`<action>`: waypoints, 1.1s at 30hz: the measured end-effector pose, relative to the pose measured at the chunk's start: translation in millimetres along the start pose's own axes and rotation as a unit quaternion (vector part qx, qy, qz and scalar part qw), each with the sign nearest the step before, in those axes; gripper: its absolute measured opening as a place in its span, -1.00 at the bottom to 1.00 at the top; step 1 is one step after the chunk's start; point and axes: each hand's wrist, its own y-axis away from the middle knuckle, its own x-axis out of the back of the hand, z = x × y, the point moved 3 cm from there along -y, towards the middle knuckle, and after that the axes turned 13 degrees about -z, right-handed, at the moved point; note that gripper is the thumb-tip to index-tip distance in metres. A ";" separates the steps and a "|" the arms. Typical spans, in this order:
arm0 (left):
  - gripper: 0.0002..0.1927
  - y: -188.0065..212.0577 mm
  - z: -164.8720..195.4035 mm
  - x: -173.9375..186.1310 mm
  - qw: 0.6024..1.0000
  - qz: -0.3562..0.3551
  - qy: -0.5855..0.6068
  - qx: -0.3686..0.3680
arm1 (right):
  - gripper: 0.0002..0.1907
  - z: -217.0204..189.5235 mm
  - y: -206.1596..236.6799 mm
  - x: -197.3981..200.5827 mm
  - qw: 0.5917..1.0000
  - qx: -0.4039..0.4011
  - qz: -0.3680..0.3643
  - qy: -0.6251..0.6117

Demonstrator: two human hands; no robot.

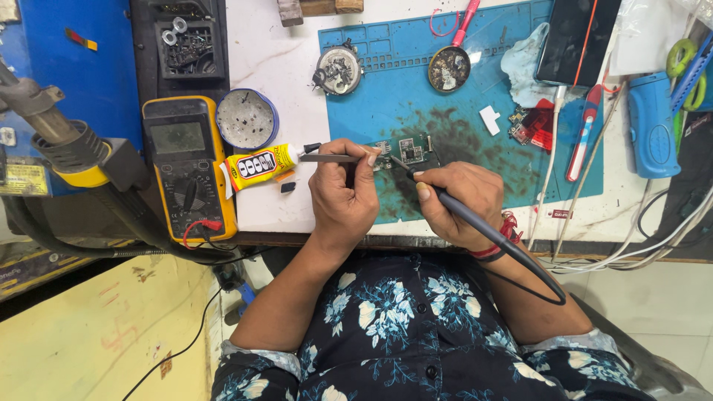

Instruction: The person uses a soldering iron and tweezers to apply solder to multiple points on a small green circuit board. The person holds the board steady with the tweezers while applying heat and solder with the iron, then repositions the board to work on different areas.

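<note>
My left hand (342,194) is closed around metal tweezers (327,157) whose tips point toward a small green circuit board (405,151). The board lies on a blue work mat (460,126), near a dark stained patch. In my right hand (458,200) I grip a slim dark soldering iron (475,219) like a pen, its tip touching the board's left part. The iron's black cable loops down past my right wrist.
A yellow multimeter (189,167) and a yellow glue tube (260,165) lie left of my hands. Behind are a round blue tin (246,119), a tip-cleaner tin (448,68), a black phone (575,41), a red-handled tool (581,134) and cables at the right.
</note>
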 end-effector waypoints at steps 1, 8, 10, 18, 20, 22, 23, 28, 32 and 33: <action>-0.83 -0.1 -0.2 0.0 1.000 -0.001 0.003 0.003 | -0.92 0.1 -0.3 0.1 1.000 -0.002 -0.001 0.001; -0.83 0.3 0.0 -0.7 1.000 0.001 0.004 -0.004 | -0.91 0.7 0.7 -0.7 1.000 0.002 -0.005 -0.003; -0.83 0.4 -0.5 -0.5 1.000 -0.001 0.008 -0.005 | -0.92 1.2 2.0 -0.4 1.000 0.001 0.000 -0.007; -0.82 0.8 -2.9 0.0 0.998 0.020 0.047 -0.024 | -0.82 -3.9 -1.1 1.8 0.999 -0.002 0.006 0.044; -0.82 0.5 -3.7 -0.6 0.999 0.020 0.046 -0.018 | -0.82 -7.7 -4.4 -0.9 0.997 -0.013 -0.003 0.079; -0.82 0.0 -4.5 -2.1 0.999 0.021 0.046 -0.014 | -0.80 -11.1 -6.9 -2.2 0.994 -0.022 -0.007 0.108; -0.82 0.0 -4.6 -2.3 0.999 0.022 0.044 -0.018 | -0.80 -12.3 -7.7 -2.1 0.994 -0.025 -0.006 0.108; -0.83 0.5 -5.6 -2.5 0.999 0.020 0.030 -0.027 | -0.78 -14.2 -8.6 -0.7 0.993 -0.038 -0.004 0.108; -0.82 0.5 -5.4 -1.8 0.999 0.025 0.025 -0.034 | -0.75 -12.5 -8.2 -1.6 0.993 -0.040 -0.002 0.109; -0.82 0.9 -5.5 -1.5 0.999 0.024 0.022 -0.031 | -0.74 -11.7 -8.0 -2.0 0.993 -0.043 -0.003 0.108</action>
